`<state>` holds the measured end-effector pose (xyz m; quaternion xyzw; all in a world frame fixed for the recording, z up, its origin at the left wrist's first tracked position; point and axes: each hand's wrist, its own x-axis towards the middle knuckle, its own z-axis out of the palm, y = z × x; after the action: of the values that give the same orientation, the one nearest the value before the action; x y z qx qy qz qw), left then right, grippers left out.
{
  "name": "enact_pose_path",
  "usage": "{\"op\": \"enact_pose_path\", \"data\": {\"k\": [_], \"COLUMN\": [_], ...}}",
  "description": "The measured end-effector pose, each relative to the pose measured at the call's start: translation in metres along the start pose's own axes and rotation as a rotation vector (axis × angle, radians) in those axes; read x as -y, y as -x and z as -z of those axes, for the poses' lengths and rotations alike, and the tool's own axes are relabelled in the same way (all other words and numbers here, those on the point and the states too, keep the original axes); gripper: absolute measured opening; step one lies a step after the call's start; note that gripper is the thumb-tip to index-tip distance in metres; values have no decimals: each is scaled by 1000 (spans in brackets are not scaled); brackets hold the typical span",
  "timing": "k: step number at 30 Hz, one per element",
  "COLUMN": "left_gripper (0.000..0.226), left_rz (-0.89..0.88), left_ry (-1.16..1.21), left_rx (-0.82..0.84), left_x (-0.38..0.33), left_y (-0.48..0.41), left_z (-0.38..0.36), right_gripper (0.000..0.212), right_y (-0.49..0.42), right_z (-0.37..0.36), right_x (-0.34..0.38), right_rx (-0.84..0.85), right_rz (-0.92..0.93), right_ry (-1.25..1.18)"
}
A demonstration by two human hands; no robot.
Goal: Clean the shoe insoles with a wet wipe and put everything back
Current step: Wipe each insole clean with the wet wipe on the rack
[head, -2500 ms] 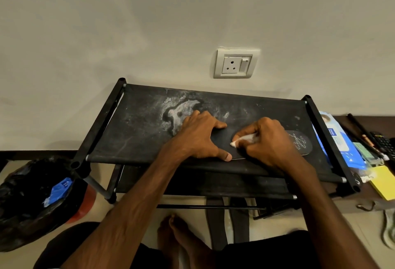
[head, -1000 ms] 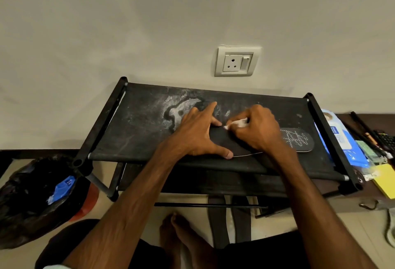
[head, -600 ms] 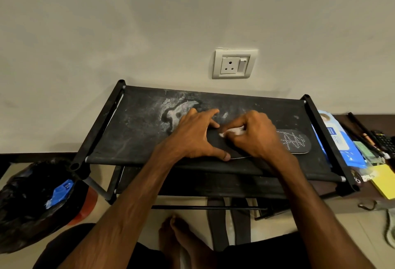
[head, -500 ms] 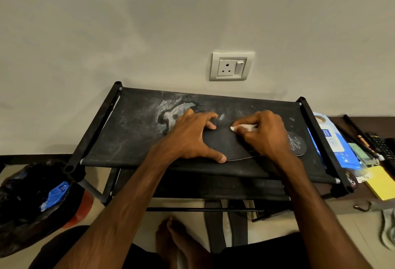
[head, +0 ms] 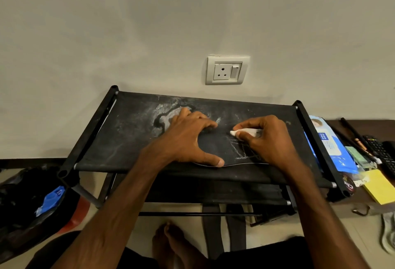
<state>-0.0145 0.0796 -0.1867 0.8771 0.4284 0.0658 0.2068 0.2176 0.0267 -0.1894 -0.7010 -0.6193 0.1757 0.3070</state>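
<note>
At 6 o'clock, closest to me, I see two bare feet (head: 171, 245) on the floor. At 8 o'clock a black bin bag (head: 19, 209) sits on the floor with a blue wrapper (head: 50, 200) in it.

Just past the feet stands a black shoe rack (head: 128, 140) with a dusty cloth top. A black insole (head: 215, 147) lies flat on that top, near the front edge. The left hand (head: 188, 140) presses down on the insole's 9 o'clock end. Its fingers are spread wide and its thumb lies along the front edge. The right hand (head: 271, 142) is on the 3 o'clock part of the insole. Its thumb and fingers pinch a rolled-up white wet wipe (head: 245, 132) and hold it down at the far side of the insole. White printed marks show just beside that hand.

At 3 o'clock from the rack lies a blue and white wet wipes pack (head: 329, 147), touching the side bar. Past it are a yellow pad (head: 380, 189) and a black remote (head: 382, 155).

Farthest away, at 12 o'clock, a white wall socket (head: 227, 70) sits on the pale wall.
</note>
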Motion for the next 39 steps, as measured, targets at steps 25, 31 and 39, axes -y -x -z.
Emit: {"op": "enact_pose_path", "data": {"k": [25, 31, 39], "left_gripper": [95, 93, 94], "left_rz": [46, 46, 43], "left_ry": [-59, -76, -71], "left_rx": [31, 38, 13], "left_x": [-15, -15, -16], "left_y": [-7, -6, -5], "left_z": [-12, -13, -13], "right_gripper": [17, 19, 16], "right_y": [6, -5, 29], "right_z": [-11, -20, 18], "right_x": [28, 33, 26], "right_rx": [125, 139, 363], "right_rz": [-30, -24, -76], "right_ry": [379, 374, 393]}}
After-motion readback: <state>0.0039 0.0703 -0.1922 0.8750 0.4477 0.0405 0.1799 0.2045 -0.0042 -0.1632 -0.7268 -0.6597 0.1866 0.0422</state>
